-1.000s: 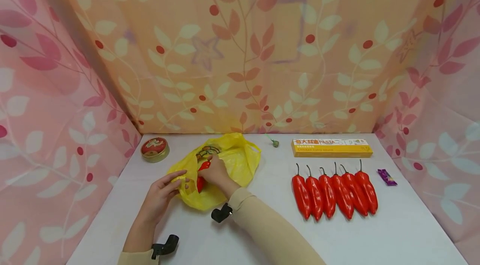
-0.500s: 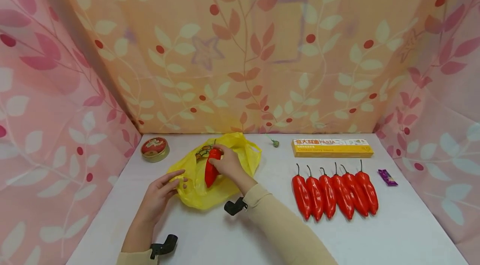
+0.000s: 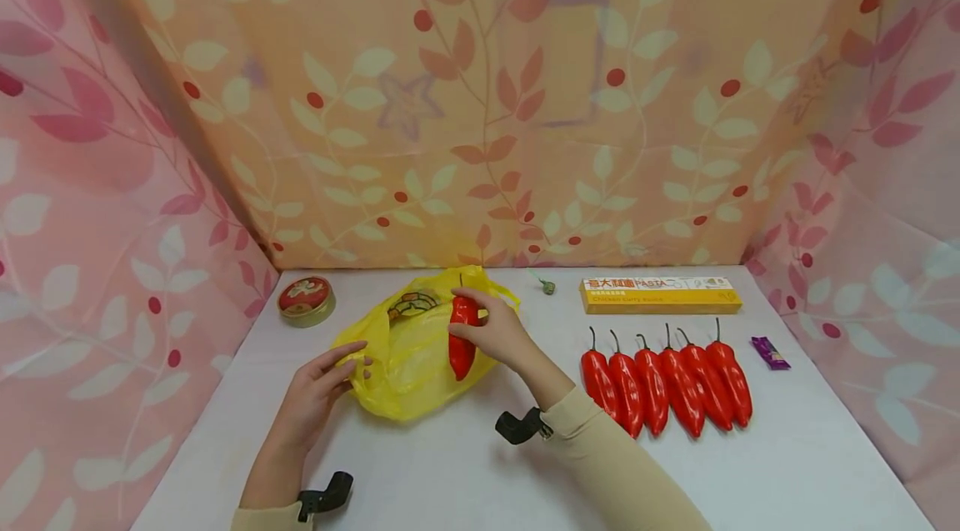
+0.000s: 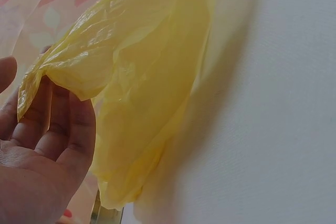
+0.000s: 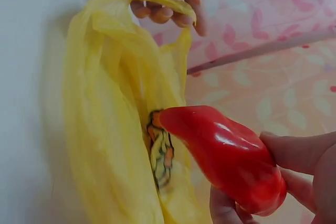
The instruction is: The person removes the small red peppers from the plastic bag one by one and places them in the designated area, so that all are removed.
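Observation:
My right hand (image 3: 495,331) grips a glossy red pepper (image 3: 462,338) by its upper part, holding it upright just above the right side of a yellow plastic bag (image 3: 408,356). The right wrist view shows the same red pepper (image 5: 223,153) between thumb and fingers, with the yellow bag (image 5: 121,129) below it. My left hand (image 3: 330,381) pinches the bag's left edge and holds its mouth up; in the left wrist view that left hand (image 4: 44,129) has its fingers behind the yellow plastic bag (image 4: 142,87). Several more red peppers (image 3: 667,385) lie in a row on the white table (image 3: 750,464).
A round red tin (image 3: 304,298) sits at the back left. A yellow pasta box (image 3: 660,294) lies behind the pepper row, a small purple wrapper (image 3: 769,353) to its right, and a small green object (image 3: 549,288) near the back. Patterned cloth walls enclose three sides.
My right hand has drawn the red pepper up out of the bag and moved it rightward. The left hand has kept its hold on the bag's edge.

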{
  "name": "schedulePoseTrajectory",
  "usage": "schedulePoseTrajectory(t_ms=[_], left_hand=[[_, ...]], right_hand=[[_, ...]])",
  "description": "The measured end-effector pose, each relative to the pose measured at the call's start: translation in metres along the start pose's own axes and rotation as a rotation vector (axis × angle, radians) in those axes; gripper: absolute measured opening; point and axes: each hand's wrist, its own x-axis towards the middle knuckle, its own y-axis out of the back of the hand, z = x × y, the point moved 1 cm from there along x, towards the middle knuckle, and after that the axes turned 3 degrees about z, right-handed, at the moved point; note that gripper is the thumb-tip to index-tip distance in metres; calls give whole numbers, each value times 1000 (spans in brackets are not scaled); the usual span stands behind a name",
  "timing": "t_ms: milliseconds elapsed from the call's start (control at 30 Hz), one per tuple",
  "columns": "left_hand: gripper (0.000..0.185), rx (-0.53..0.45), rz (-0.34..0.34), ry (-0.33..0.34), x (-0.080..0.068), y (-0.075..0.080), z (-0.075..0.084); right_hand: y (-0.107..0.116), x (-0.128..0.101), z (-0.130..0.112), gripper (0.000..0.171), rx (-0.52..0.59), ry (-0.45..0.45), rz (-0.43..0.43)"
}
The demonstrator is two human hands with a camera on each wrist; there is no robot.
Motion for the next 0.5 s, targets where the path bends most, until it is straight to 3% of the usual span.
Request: schedulePoseTrajectory(t_ms=[167, 500], left_hand=[[48, -5, -13, -3, 0, 1, 0], [49, -3, -26, -17, 1, 0, -3]], right_hand=[[20, -20, 10, 59, -87, -13, 67], [58, -52, 36, 56, -175, -142, 166]])
